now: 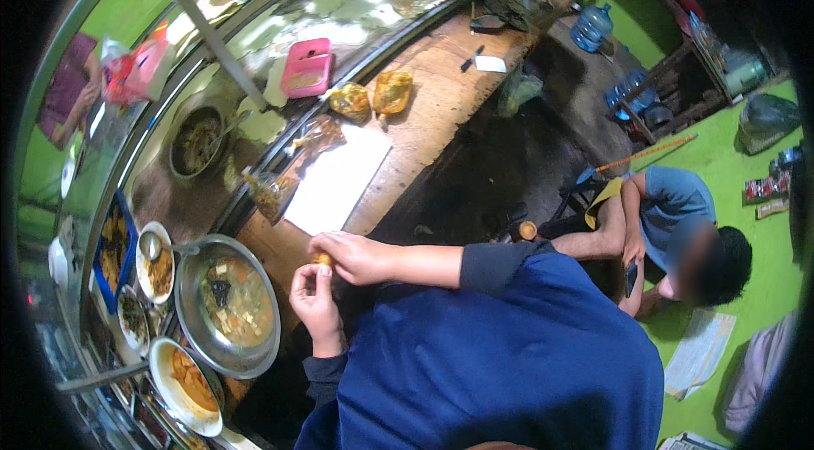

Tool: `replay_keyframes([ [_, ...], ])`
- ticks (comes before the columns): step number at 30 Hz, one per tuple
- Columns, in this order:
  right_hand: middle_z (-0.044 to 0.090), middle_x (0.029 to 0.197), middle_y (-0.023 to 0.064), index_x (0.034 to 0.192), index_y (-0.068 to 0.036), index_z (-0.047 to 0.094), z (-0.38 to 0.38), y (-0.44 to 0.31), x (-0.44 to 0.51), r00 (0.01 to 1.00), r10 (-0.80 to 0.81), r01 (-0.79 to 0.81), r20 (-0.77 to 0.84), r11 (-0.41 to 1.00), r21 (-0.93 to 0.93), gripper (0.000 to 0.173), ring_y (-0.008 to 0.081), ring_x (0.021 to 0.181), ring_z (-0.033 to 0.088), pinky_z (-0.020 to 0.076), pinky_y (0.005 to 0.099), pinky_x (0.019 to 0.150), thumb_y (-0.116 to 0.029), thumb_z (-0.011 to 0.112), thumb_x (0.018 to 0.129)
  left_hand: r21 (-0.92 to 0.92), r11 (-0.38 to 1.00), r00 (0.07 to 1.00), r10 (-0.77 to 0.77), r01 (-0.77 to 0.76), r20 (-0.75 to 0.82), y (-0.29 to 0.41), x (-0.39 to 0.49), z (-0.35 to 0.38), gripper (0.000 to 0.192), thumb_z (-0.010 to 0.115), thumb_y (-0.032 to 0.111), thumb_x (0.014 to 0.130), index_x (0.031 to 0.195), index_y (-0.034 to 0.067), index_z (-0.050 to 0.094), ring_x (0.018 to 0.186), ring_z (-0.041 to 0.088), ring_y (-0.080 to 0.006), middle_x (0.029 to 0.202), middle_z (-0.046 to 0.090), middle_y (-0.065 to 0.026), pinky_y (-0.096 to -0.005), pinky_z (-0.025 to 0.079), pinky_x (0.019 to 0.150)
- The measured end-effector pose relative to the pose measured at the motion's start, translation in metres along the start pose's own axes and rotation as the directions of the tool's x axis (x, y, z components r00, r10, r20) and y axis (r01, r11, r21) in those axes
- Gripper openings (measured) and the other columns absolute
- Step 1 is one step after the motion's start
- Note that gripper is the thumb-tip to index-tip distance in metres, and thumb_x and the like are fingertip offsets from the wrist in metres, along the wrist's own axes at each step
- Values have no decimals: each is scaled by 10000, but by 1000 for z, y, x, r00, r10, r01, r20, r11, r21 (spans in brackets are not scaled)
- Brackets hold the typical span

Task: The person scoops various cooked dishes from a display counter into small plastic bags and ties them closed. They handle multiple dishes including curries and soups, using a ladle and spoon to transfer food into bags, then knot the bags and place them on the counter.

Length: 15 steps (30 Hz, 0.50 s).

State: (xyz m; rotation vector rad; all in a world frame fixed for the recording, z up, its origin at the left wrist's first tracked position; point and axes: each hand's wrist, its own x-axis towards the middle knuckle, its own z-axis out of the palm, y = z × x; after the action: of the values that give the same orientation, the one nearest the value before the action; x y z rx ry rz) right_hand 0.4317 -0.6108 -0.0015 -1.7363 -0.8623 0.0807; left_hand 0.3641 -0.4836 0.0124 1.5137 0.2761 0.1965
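Note:
My left hand [317,305] and my right hand [357,257] meet in front of my chest, at the edge of the wooden counter [439,87]. Between their fingers is a small yellow-orange item [322,258], mostly covered, so I cannot tell exactly what it is. Just past my right hand lies a white sheet of paper [340,179]. Left of my hands stands a large metal basin [275,323] of soup with vegetables and tofu cubes. Tied plastic bags of food, including a yellow one [392,92] and a brown one [270,192], lie beyond the paper.
Behind the counter ledge are a pink plastic container [306,68], a dark food bowl [197,141], a blue tray [111,246] and a white bowl [162,386] of orange curry. A seated person [677,202] holds a phone at right. Water jugs [591,28] stand farther back.

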Motion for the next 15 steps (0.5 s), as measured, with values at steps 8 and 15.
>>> replay_keyframes([
  [8, 499, 1125, 195, 1098, -5, 486, -55, 39, 37, 974, -71, 48, -215, 993, -109, 398, 373, 1060, 487, 387, 413, 936, -96, 632, 739, -175, 983, 996, 38, -53, -86, 29, 54, 22, 580, 529, 91, 892, 1370, 73, 202, 1074, 520, -266, 1250, 424, -171, -364, 418, 930],
  [15, 576, 887, 112, 909, -40, 569, -284, 172, -112, 476, 7, -423, -880, 879, -222, 93, 263, 856, 558, 437, 338, 799, -109, 546, 850, 214, 973, 987, 61, -92, 148, -39, 88, 184, 527, 532, 132, 897, 1359, 67, 288, 1032, 501, -218, 1191, 466, -131, -343, 399, 910],
])
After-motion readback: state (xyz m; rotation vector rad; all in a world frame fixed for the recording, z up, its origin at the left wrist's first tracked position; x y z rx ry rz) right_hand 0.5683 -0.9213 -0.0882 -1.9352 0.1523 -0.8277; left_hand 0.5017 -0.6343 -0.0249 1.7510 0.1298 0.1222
